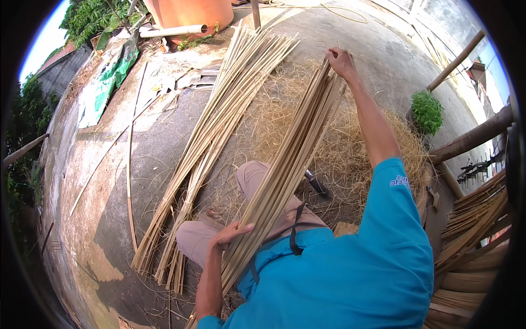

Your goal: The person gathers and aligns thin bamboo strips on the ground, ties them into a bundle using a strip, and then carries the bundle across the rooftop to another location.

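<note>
The right hand point(341, 61) is closed around the upper end of a bundle of thin, pale strips point(285, 164), which seem to be bamboo or similar wood. The left hand point(231, 234) holds the same bundle near its lower part, at the left edge; one digit lies across the strips, and the other fingers are mostly hidden. This bundle is inclined in front of the person's body, its top toward the upper right, and it passes over the pale trousers point(253, 178). To the left of it, a larger group of long strips point(219, 126) lies on the concrete floor point(109, 219), spread at both ends. Farther left, two single strips point(130, 164) cross each other on the floor. Curly, straw-coloured shavings point(339, 159) make a loose heap behind and right of the held bundle. Just beside this bundle there is a dark tool point(316, 185), partly hidden, so I cannot tell its exact kind. A green plant point(426, 112) stands beyond the heap, and more strips point(474, 219) are piled at the far right.
</note>
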A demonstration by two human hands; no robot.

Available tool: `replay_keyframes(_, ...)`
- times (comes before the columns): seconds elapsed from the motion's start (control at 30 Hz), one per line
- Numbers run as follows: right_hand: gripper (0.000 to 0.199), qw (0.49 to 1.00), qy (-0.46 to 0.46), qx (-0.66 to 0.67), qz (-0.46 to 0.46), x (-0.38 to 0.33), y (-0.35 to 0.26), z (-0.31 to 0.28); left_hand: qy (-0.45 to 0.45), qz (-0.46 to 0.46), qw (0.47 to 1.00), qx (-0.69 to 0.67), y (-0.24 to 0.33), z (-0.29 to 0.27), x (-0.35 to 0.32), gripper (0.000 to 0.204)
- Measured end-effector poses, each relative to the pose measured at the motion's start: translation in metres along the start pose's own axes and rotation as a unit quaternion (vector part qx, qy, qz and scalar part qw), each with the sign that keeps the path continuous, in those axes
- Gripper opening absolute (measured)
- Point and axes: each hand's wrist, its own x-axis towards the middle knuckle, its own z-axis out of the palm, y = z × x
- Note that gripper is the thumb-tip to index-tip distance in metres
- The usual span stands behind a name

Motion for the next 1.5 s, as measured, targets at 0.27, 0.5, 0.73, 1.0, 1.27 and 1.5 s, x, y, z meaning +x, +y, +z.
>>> replay_keyframes(0.27, 0.036, 0.999, 0.000, 0.038, 0.001, -0.032, -0.010, 0.003, 0.002, 0.044, 0.994, 0.103, 0.014, 0.010, -0.007, 0.073)
replay_keyframes(0.5, 0.040, 1.000, -0.013, -0.006, 0.023, -0.062, -0.019, 0.021, 0.025, 0.030, 0.995, 0.086, 0.013, 0.011, -0.003, 0.069)
replay_keyframes(0.73, 0.052, 0.999, 0.039, 0.022, 0.007, -0.034, -0.001, 0.002, 0.032, 0.106, 0.983, 0.150, 0.020, 0.025, -0.019, 0.068)
replay_keyframes(1.0, 0.062, 0.989, -0.123, -0.045, 0.064, -0.015, -0.022, -0.017, 0.044, 0.086, 0.984, 0.151, 0.020, 0.025, -0.014, 0.067)
replay_keyframes(1.27, 0.065, 0.999, -0.040, 0.022, -0.010, -0.044, -0.019, 0.011, 0.056, 0.080, 0.984, 0.151, 0.019, 0.023, -0.010, 0.067)
replay_keyframes(1.5, 0.094, 0.992, -0.020, 0.119, 0.034, -0.023, -0.006, -0.004, 0.043, 0.070, 0.990, 0.112, 0.019, 0.021, -0.013, 0.072)
